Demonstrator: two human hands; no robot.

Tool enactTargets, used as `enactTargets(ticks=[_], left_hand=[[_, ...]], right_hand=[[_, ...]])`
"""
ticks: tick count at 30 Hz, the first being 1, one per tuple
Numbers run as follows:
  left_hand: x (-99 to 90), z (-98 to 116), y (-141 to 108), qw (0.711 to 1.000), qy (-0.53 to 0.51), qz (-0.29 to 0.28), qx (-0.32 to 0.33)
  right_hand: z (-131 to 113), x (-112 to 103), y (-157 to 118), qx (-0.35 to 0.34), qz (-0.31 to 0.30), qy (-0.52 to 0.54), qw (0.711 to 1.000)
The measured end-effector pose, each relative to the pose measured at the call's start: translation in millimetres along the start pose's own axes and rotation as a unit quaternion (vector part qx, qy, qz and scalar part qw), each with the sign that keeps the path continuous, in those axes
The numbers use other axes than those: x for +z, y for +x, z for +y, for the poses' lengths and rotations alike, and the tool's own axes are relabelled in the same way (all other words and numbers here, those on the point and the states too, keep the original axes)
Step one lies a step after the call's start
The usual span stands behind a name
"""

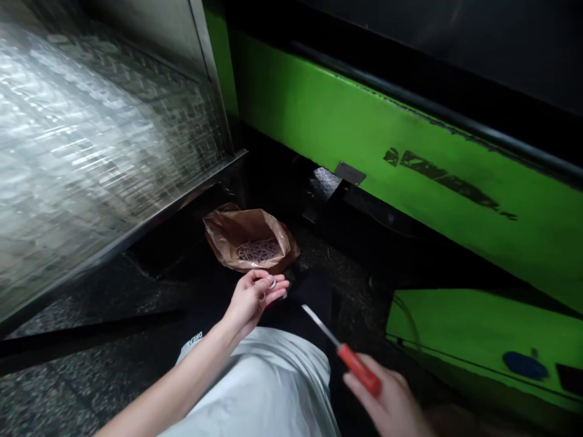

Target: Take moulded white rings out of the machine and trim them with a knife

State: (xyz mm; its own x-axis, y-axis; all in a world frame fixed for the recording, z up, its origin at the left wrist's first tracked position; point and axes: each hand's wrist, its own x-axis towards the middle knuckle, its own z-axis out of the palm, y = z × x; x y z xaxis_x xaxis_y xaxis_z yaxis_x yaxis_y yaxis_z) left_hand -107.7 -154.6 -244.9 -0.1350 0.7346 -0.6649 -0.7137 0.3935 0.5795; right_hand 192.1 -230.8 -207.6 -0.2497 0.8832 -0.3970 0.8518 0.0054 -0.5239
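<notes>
My left hand [250,300] is near the middle, above my lap and just in front of an open brown paper bag [214,233]. Its thumb and index finger pinch a small white ring-like piece [272,283], while the other fingers stretch out to the right. A second pale bit shows at the fingertips, too small to name. Lower right, my right hand [387,397], blurred by motion, is closed around a red-handled tool with a narrow metal blade [359,368]. The blade points up and left toward my left hand, apart from it. Thin pale strands [258,249] lie inside the bag.
A large green machine panel [319,103] runs across the upper right, with a lower green panel [455,328] bearing a blue oval part [525,365]. At left stands a shiny textured metal sheet [91,133] with a raised edge. Speckled dark floor [82,376] shows below it.
</notes>
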Motion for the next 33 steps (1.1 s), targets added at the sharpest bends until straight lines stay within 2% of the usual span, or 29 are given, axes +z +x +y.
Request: enactTargets(ticks=[3,8,11,16,20,25,33], left_hand=[[-30.0,-8,12,0.999,0.009,0.024,0.024],[-70.7,-3,19,0.996,-0.006,0.049,0.072],[-85.9,4,21,0.994,-0.011,0.051,0.098],[-103.3,15,28,0.993,-0.008,0.044,0.108],[-110.4,20,30,0.994,0.01,0.037,0.103],[-106.8,19,28,0.995,0.034,0.026,0.088],[-100.0,6,26,0.994,0.028,0.062,0.086]], right_hand=[[-36,8,32,-0.004,-0.115,-0.012,0.993],[-86,-7,68,-0.06,-0.193,-0.151,0.968],[-103,-15,79,-0.085,-0.206,-0.154,0.963],[-124,-10,88,-0.085,-0.167,-0.159,0.969],[-134,-5,95,-0.073,-0.169,-0.16,0.97],[-132,-7,105,-0.064,-0.181,-0.146,0.97],[-128,-4,96,-0.069,-0.205,-0.133,0.967]])
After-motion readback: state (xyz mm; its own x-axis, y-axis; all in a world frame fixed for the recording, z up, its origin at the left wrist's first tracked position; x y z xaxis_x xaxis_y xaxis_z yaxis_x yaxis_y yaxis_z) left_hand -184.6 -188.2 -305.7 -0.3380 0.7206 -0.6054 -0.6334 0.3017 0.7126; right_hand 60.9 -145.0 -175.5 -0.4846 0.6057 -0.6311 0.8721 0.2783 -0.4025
